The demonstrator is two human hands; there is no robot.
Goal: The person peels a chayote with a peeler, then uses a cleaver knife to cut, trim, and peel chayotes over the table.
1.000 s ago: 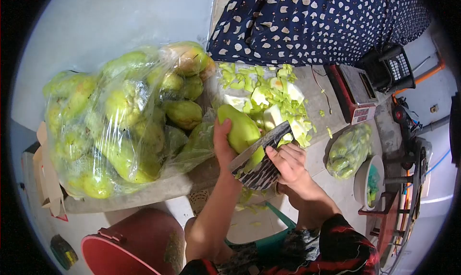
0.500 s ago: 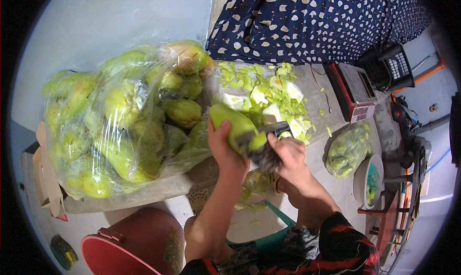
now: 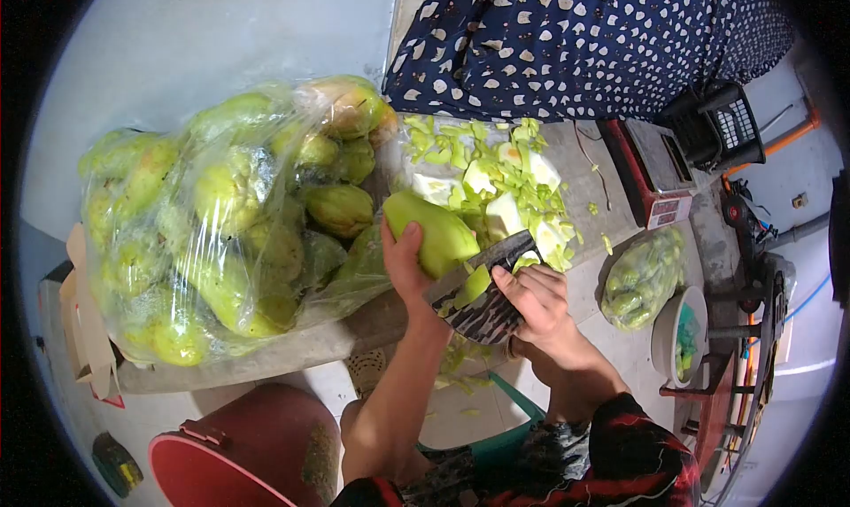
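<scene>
My left hand (image 3: 406,265) is wrapped around a green papaya (image 3: 429,232), holding it tilted over the edge of the ledge. In my right hand (image 3: 537,305) is a broad knife (image 3: 492,319) with a dark striped blade, its edge by the papaya's lower end. A strip of green peel (image 3: 472,288) lies against the blade. Just beyond both hands, green peelings (image 3: 531,197) are scattered over pale cut pieces (image 3: 479,178). Left of my left hand, a large clear plastic bag (image 3: 199,232) full of papayas sits on the ledge.
A red scale (image 3: 651,175) stands on the ledge at right, by a black crate (image 3: 722,126). On the floor are a filled plastic bag (image 3: 645,277), a white basin (image 3: 666,339) and a red bucket (image 3: 230,454). A dark patterned cloth (image 3: 567,46) hangs behind.
The knife, blurred by motion before, now shows sharply, with its blade turned flatter to view and slightly lower. My left hand and the papaya have barely moved.
</scene>
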